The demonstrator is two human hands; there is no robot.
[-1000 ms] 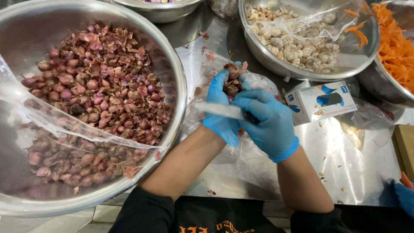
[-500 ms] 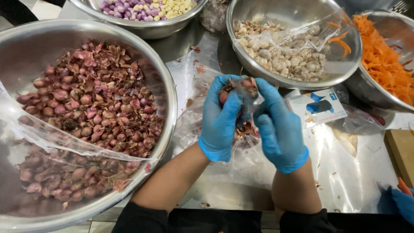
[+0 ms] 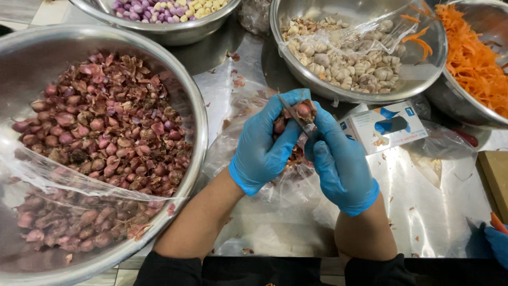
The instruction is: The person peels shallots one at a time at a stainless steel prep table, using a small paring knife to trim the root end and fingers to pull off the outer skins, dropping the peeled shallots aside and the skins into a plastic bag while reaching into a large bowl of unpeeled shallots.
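Shallot [image 3: 303, 110] pinched in right hand [image 3: 338, 161] grip at fingertips; left hand [image 3: 262, 151] clenched on knife [image 3: 296, 114] against it.

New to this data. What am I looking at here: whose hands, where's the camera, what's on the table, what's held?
No machine here: a person works with two hands in blue gloves. The one picture comes from a camera on that person's head, looking down at a steel table.

The left hand holds a small shallot; the right hand holds a small knife against it. Under the hands lies a clear plastic bag with peel scraps.

Around them: a big bowl of unpeeled shallots on the left, a bowl of garlic ahead, shredded carrot on the right, and a small blue-and-white box. Another gloved hand shows at the lower right edge.
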